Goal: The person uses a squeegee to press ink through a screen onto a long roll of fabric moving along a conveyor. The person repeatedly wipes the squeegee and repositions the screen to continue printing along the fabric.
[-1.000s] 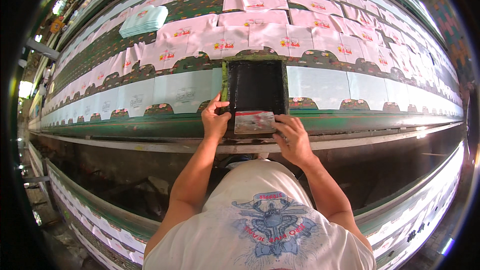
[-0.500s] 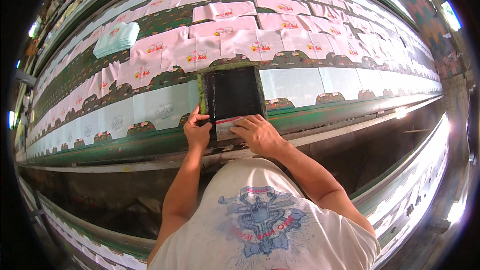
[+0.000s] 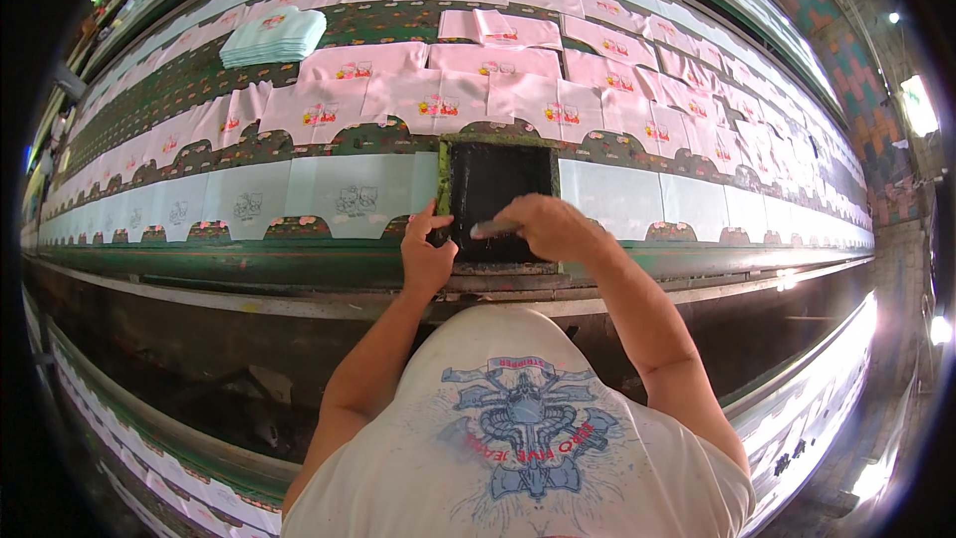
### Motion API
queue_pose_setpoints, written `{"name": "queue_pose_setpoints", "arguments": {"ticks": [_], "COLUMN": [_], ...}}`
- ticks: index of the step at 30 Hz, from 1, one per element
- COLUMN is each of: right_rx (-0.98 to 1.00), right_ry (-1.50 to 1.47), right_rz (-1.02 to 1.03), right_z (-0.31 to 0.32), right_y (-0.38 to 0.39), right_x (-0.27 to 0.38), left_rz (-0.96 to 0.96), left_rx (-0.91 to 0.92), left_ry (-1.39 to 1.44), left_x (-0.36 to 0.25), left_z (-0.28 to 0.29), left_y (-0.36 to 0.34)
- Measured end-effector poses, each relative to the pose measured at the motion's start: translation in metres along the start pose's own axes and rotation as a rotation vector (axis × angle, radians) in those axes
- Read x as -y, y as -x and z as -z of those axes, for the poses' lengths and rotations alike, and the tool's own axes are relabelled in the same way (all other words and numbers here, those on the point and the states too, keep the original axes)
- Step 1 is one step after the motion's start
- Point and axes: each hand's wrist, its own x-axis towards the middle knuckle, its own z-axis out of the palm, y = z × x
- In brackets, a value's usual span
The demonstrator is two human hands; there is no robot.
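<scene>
Daylight glares white along the right edge and washes the long table (image 3: 299, 259) bright, the gap beneath stays shadowed, and everything bows and blurs toward the dark rim.
</scene>
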Motion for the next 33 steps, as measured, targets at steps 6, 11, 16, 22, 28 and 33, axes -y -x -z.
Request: {"name": "queue_pose_setpoints", "arguments": {"ticks": [6,11,16,22,28,33], "right_rx": [-0.251,-0.330,-0.373,-0.353,-0.251,-0.257], "right_ry": [0.078,0.113,0.249,0.246,0.196,0.241], "right_rz": [-0.012,-0.021,0.031,0.028,0.003,-0.054], "right_z": [0.010,-0.002,-0.036,-0.072,-0.071,-0.072], "right_y": [-0.060,-0.067,-0.029,0.025,0.049,0.059], "right_x": [-0.053,-0.062,-0.023,0.020,0.051,0.054], "left_rz": [-0.430,-0.487,-0.456,-0.478,-0.464,-0.551], "left_rx": [0.115,0.227,0.293,0.284,0.282,0.288], "left_ry": [-0.612,-0.793,-0.832,-0.805,-0.865,-0.905], "left_x": [-0.023,-0.047,-0.050,-0.044,-0.056,-0.053], "left_z": [0.018,0.030,0.029,0.028,0.030,0.012], "left_y": [-0.009,-0.018,-0.025,-0.025,-0.021,-0.032]}}
